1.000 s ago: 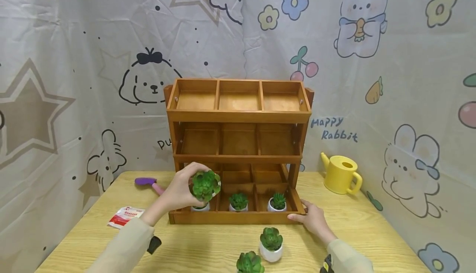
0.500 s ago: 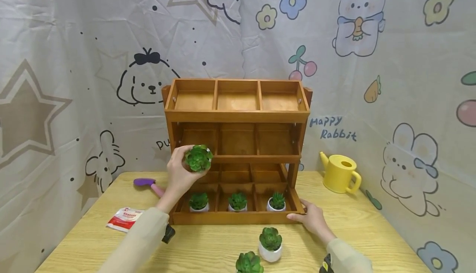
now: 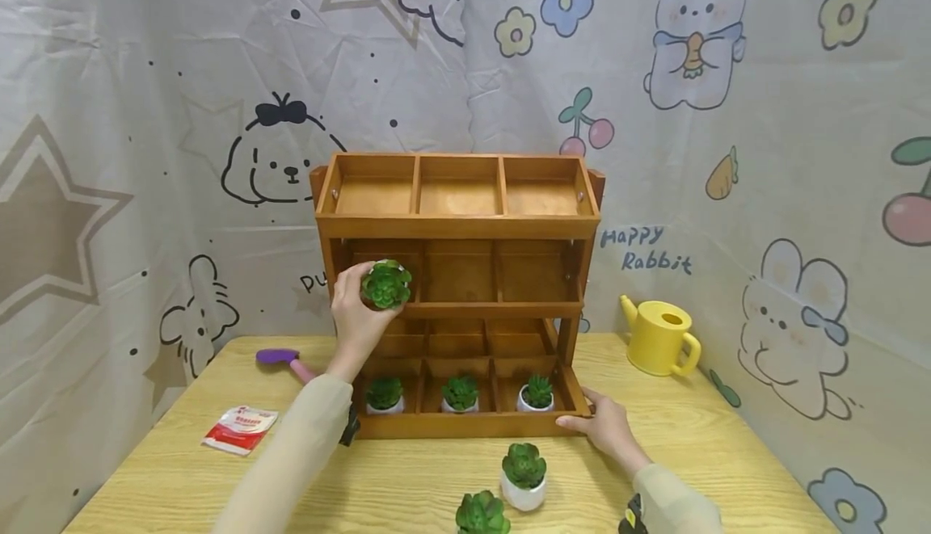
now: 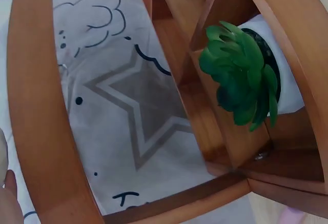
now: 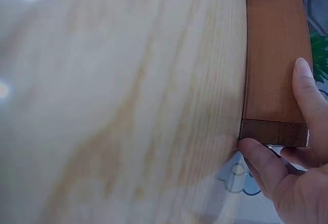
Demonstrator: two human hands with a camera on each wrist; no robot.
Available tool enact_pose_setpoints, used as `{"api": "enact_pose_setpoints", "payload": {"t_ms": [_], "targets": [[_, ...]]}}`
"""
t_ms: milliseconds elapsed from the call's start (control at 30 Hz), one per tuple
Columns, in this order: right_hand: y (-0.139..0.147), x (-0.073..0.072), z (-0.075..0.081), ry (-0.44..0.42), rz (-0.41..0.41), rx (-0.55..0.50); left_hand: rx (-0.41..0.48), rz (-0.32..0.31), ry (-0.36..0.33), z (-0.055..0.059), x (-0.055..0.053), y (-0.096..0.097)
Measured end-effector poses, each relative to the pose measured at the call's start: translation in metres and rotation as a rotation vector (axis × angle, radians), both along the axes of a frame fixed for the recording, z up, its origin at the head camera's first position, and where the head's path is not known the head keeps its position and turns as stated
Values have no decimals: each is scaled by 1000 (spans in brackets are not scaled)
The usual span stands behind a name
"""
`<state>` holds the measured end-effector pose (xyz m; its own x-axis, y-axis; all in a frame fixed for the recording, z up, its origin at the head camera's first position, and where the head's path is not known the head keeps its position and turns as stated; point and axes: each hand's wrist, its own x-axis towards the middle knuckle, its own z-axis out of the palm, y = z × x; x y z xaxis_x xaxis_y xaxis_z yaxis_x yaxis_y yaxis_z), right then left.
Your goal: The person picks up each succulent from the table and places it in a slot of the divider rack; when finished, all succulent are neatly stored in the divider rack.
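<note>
My left hand [image 3: 356, 325] grips a potted succulent [image 3: 387, 284] at the left compartment of the middle tier of a three-tier wooden shelf [image 3: 458, 228]. Its green rosette faces me, and the fingers mostly hide its pot. At the shelf's lower right front corner, my right hand [image 3: 609, 430] holds the wood, thumb along the front board [image 5: 277, 55] and fingers round the end. Three succulents in white pots fill the bottom front row: left [image 3: 384, 394], middle [image 3: 461, 394] and right [image 3: 537, 393]. The left one also shows in the left wrist view, its white pot [image 4: 284, 70] behind the front board.
Two more succulents, one nearer the shelf [image 3: 524, 476] and one cut by the frame edge [image 3: 483, 513], stand on the table [image 3: 393, 485]. A yellow watering can [image 3: 660, 338] is at the right. Leftward lie a red-and-white packet [image 3: 241, 429] and a purple-and-pink tool [image 3: 280, 357].
My left hand has lifted the succulent from the bottom row's left side up to the middle tier, uncovering the potted one below. My right hand keeps its hold on the corner.
</note>
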<state>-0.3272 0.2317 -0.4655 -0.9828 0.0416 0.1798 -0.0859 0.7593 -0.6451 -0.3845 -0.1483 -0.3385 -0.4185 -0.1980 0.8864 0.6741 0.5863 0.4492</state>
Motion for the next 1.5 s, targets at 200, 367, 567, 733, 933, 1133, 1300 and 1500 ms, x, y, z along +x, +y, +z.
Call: {"api": "enact_pose_setpoints", "payload": {"t_ms": [200,367,567,733,933,1133,1300,1500], "targets": [[-1,-2,-2,12,3,-8,17,25,-57,0,-9,-3],[1,-2,-3,8,2,-7,-13,46,-146,0,-15,-5],[2,0,-4,17,14,-5,-22,76,-240,-1,-13,-4],[3,1,-4,6,7,-7,-54,117,-392,6,-10,-2],[3,0,-3,9,-2,-8,-119,141,-555,22,-8,-3],[1,-1,0,10,-1,-8,-152,166,-626,29,-9,-5],[0,0,0,-4,-1,-3,-160,178,-685,31,-7,-3],[1,0,0,0,1,-7,-161,180,-738,34,-6,-1]]}}
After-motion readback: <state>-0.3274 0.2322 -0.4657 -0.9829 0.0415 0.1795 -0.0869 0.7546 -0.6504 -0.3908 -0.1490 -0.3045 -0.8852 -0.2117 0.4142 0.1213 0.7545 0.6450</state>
